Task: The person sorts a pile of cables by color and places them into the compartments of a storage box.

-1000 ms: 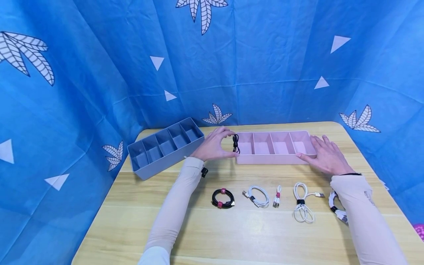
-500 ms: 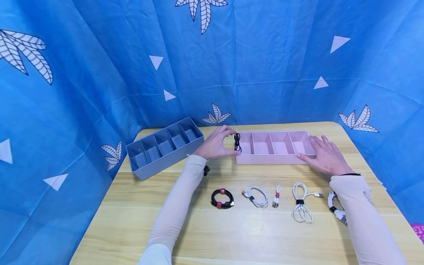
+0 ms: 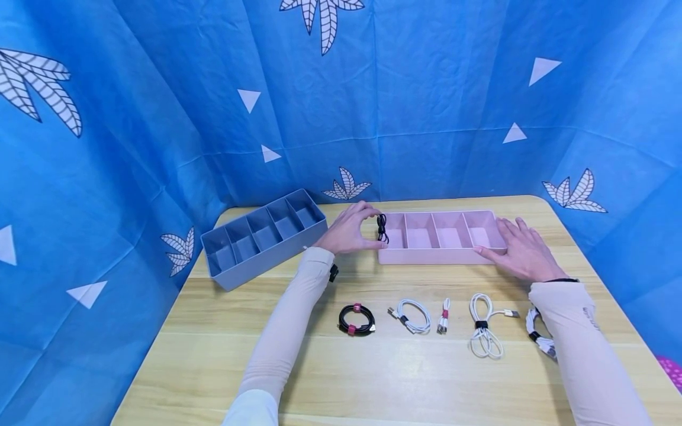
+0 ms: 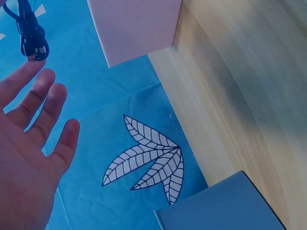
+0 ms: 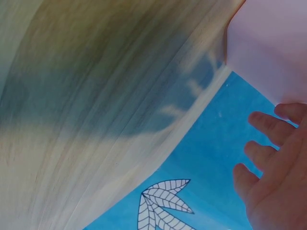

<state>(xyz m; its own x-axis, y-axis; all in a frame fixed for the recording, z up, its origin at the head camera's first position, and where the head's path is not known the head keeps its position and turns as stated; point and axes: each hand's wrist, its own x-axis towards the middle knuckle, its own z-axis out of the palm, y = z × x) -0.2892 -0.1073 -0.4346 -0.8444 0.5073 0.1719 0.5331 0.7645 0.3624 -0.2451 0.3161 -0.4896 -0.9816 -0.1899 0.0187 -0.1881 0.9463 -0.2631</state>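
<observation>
A small tied bundle of black cable (image 3: pixel 382 228) stands upright between the thumb and index finger of my left hand (image 3: pixel 346 231), over the left end of the pink divided box (image 3: pixel 437 256). In the left wrist view, the black cable (image 4: pixel 31 38) meets the index fingertip, while the other fingers are spread and hold nothing. At the box's opposite end is my right hand (image 3: pixel 524 251), its thumb at the front rim and its fingers along the right end. The right wrist view has these fingers loosely extended beside the pink wall (image 5: pixel 268 52).
A blue-grey divided box (image 3: pixel 269 247) sits angled at the back left. Along the wooden table (image 3: pixel 394 384) lie a coiled black cable (image 3: pixel 357 319), several white cables (image 3: pixel 485 328), and one white cable (image 3: pixel 539 337) partly under my right forearm. A blue curtain (image 3: pixel 437 89) hangs behind.
My left hand has shifted slightly right with the black cable, further over the pink box's left end, then held nearly still. The right hand has stayed at the box.
</observation>
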